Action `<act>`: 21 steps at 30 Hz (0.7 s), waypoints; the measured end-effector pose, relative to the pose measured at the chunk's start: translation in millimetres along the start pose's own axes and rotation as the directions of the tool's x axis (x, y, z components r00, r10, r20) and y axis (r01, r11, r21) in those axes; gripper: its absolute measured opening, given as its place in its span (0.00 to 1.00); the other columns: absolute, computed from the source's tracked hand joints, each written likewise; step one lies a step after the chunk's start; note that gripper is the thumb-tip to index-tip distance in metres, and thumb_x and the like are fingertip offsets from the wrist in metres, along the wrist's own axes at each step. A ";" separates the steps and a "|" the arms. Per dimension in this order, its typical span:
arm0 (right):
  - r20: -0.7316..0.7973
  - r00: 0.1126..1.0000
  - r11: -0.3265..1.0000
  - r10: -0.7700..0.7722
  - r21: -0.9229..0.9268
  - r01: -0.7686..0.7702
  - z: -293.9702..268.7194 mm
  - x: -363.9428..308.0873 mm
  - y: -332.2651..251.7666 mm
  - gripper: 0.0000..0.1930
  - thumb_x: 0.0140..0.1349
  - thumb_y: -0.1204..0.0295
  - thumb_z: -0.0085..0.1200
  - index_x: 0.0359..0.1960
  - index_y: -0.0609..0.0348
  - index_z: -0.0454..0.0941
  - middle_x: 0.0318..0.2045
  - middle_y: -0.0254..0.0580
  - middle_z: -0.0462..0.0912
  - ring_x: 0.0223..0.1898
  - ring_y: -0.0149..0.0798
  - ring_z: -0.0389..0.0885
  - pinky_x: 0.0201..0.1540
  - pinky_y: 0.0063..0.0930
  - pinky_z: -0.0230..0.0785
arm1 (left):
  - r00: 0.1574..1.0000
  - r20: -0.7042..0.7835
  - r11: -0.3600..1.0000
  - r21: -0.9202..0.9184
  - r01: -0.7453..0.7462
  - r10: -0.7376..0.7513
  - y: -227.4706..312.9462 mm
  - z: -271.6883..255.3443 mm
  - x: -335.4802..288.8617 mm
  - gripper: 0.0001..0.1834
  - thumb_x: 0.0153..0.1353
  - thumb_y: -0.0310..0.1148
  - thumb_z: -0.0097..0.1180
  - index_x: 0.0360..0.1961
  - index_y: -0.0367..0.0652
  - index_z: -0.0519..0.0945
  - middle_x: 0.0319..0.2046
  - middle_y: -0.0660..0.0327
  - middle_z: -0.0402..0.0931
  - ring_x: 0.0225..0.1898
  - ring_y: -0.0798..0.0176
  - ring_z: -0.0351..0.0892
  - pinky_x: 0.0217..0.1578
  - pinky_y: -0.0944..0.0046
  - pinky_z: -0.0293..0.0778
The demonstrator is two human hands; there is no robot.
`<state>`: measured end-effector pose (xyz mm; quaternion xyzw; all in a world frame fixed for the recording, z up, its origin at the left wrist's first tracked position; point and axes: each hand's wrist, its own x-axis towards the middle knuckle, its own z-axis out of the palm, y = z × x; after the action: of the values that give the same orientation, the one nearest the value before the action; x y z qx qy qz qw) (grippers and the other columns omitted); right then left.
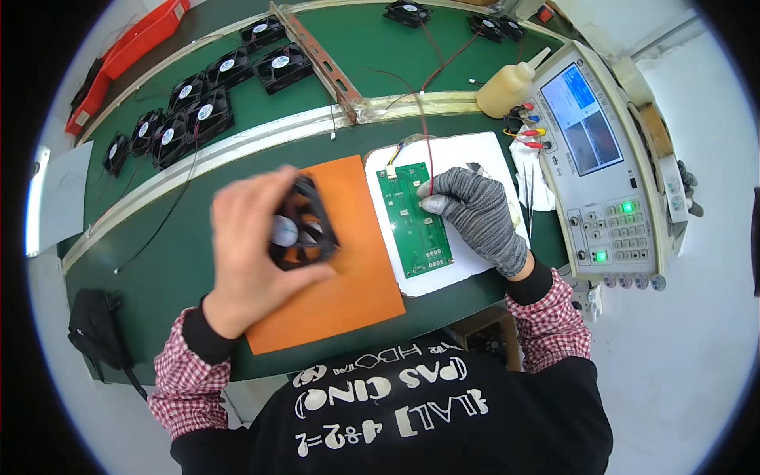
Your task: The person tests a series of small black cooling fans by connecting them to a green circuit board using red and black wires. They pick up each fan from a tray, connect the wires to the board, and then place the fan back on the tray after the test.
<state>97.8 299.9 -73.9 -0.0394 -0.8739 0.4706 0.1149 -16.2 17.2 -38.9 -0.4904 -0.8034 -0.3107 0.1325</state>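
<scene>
My left hand [252,249], bare and slightly blurred, holds a square black cooling fan [321,223] by its edges, tilted over an orange mat [366,273]. In its hub is a pale round label. My right hand [481,212], in a grey knitted glove, pinches a thin red wire [426,138] between thumb and finger; its tip is hidden by the fingers. Just below those fingers lies a green circuit board [405,226] with small white connectors, resting on a white pad [471,265]. A yellow-and-black cable [396,150] is plugged in at the board's far left corner.
Several black fans [212,111] with wires stand at the far left. A metal rail [317,59] divides the far bench strip. At right are a bottle [507,89] with a spout, tweezers [529,198] and a test instrument [598,158]. A black pouch [96,328] lies left.
</scene>
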 end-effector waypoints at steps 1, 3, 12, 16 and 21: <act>0.004 0.999 0.999 -0.034 -0.042 0.034 0.7 0.8 3.1 0.09 0.51 0.74 0.66 0.34 0.60 0.84 0.31 0.37 0.79 0.36 0.37 0.78 0.43 0.32 0.71 | 0.997 0.074 0.997 -0.070 -0.022 0.027 0.4 10.6 -2.5 0.54 0.25 0.41 0.80 0.60 0.39 0.70 0.50 0.53 0.73 0.51 0.46 0.69 0.57 0.49 0.62; 0.033 0.994 0.988 -0.109 -0.102 0.111 3.4 3.8 10.4 0.08 0.50 0.74 0.66 0.33 0.59 0.84 0.31 0.37 0.79 0.36 0.37 0.78 0.43 0.32 0.70 | 0.971 0.233 0.976 -0.193 0.097 -0.051 -1.9 19.6 -5.6 0.54 0.26 0.40 0.80 0.60 0.38 0.69 0.50 0.53 0.71 0.52 0.45 0.67 0.57 0.49 0.62; 0.027 0.980 0.957 -0.196 -0.213 0.197 4.7 4.6 17.8 0.08 0.46 0.74 0.68 0.30 0.58 0.84 0.32 0.38 0.79 0.40 0.41 0.77 0.46 0.35 0.68 | 0.961 0.270 0.986 -0.132 0.102 -0.063 -5.0 19.5 -8.5 0.52 0.30 0.39 0.79 0.60 0.38 0.69 0.49 0.52 0.69 0.51 0.46 0.68 0.52 0.52 0.66; 0.035 0.966 0.952 -0.257 -0.162 0.260 3.4 6.1 18.3 0.07 0.47 0.76 0.67 0.29 0.60 0.83 0.33 0.39 0.78 0.40 0.41 0.77 0.46 0.36 0.69 | 0.990 0.092 0.985 0.123 -0.120 0.110 21.9 -5.6 -2.8 0.44 0.37 0.36 0.75 0.58 0.37 0.72 0.48 0.53 0.73 0.48 0.49 0.72 0.50 0.52 0.68; 0.022 0.988 0.988 -0.151 0.024 0.151 10.9 5.5 21.9 0.07 0.47 0.76 0.66 0.29 0.61 0.83 0.32 0.39 0.77 0.39 0.42 0.76 0.46 0.34 0.70 | 0.639 -0.394 0.741 0.474 -0.475 0.661 47.9 -67.4 -24.5 0.25 0.53 0.38 0.62 0.47 0.33 0.72 0.41 0.49 0.75 0.37 0.51 0.76 0.33 0.56 0.73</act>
<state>89.1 304.1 -97.1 0.0336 -0.8705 0.4705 0.1403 31.2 -26.9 18.2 -0.5837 -0.5728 -0.2386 0.5238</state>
